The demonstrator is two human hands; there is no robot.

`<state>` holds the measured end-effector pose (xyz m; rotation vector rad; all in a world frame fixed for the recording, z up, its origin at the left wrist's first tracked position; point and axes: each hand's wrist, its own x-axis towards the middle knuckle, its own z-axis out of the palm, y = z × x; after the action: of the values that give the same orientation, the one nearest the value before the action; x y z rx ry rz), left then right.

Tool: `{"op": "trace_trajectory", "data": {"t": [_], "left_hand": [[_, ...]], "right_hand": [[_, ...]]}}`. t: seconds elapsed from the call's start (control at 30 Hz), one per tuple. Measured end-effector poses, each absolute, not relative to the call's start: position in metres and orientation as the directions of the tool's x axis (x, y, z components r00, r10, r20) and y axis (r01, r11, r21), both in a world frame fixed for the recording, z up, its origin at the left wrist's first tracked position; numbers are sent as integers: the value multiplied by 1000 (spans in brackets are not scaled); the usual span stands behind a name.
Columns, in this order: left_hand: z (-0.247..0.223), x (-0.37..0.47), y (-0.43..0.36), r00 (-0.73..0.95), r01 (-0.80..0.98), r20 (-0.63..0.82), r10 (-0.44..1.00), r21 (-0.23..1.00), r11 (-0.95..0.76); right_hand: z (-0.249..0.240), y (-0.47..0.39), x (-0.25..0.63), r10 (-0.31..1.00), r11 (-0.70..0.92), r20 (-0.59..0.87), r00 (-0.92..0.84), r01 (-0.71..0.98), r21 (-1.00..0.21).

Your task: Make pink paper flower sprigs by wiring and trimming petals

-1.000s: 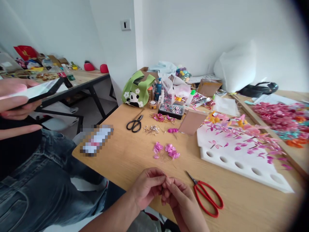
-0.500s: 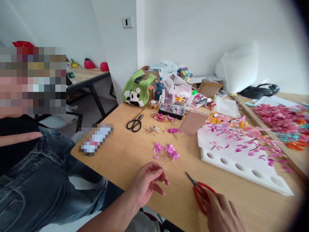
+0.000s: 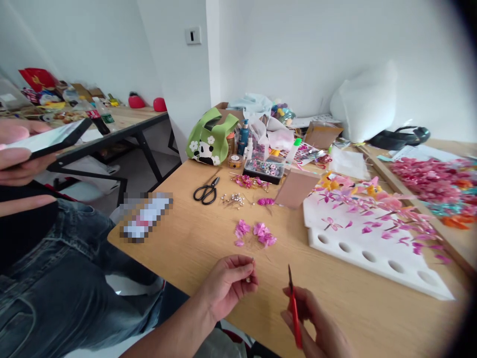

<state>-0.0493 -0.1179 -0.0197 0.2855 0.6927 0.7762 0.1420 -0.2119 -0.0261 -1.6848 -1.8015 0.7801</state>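
Left hand: over the near edge of the desk, fingers pinched together on a small beaded wire, mostly hidden by them. Right hand: just to the right, fingers clamped on the red scissors, tip pointing far; right wrist cut off at the near edge.

Containers: black box, far middle, holding mixed beads; small jar to its left, contents hard to make out; green bag at far left of the desk, inside hidden; white foam block, right, with a row of holes along its near side and pink flowers over its far part; wood-edged tray, far right, heaped with pink petals, cut off.

Obscured: pixelated item at the desk's left corner; another person's hands with a dark-edged device, cut off at left
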Motion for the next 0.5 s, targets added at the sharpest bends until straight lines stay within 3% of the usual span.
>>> {"op": "trace_trajectory", "data": {"t": [0.1,0.17,0.27,0.37,0.5], "left_hand": [[-19,-50,-116,514,-552,-489,704,439,709],[-19,-51,-114,520,-562,-490,700,421,712],[-18,-52,-113,522,-571,-473,709,424,703],[-19,-54,-113,522,-576,-451,724,439,689],[-20,-55,-112,515,-600,-440,735,427,676]], "right_hand": [[-15,-200,125,995,94,61,-73,668,-738],[-13,-192,122,981,186,163,-103,716,-673],[-12,-180,124,934,325,294,-206,830,-452],[-13,-173,126,894,363,358,-268,903,-231],[-18,-171,124,857,363,416,-303,929,-70]]}}
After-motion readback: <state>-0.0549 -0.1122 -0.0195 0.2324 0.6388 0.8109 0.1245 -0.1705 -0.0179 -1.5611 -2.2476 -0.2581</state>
